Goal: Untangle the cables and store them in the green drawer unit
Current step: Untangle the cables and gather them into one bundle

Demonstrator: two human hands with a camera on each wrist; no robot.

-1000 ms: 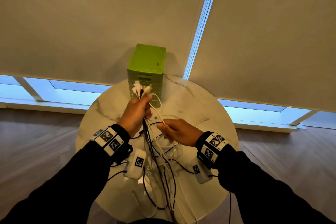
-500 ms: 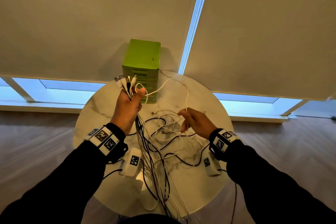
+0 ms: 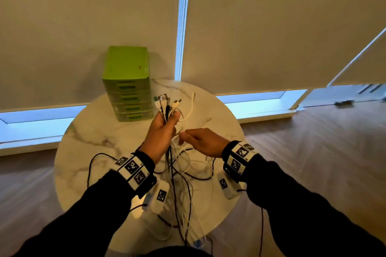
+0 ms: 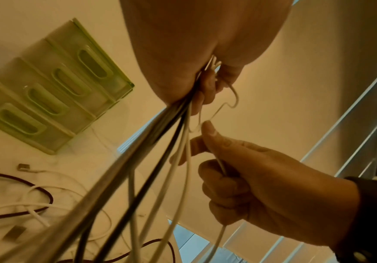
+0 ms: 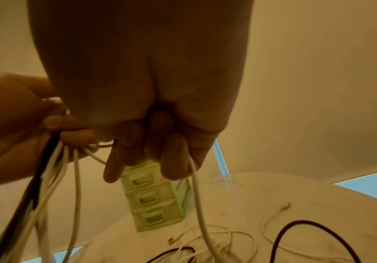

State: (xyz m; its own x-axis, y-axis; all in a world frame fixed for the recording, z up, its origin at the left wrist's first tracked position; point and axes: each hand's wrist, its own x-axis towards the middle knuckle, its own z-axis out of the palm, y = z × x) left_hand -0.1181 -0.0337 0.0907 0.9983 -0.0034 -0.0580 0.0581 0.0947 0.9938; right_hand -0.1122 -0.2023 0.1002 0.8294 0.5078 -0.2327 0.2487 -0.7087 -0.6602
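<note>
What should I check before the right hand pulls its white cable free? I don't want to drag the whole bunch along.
1. Left hand grips the cable bundle near the plugs: ok.
2. Right hand holds one white cable only: ok, fingers curl round a single strand.
3. That strand runs free of the rest below the hands: cannot tell, loose cables cross on the table.
4. Green drawer unit within reach: ok.
5. A drawer open to receive it: not ok, all look closed.
</note>
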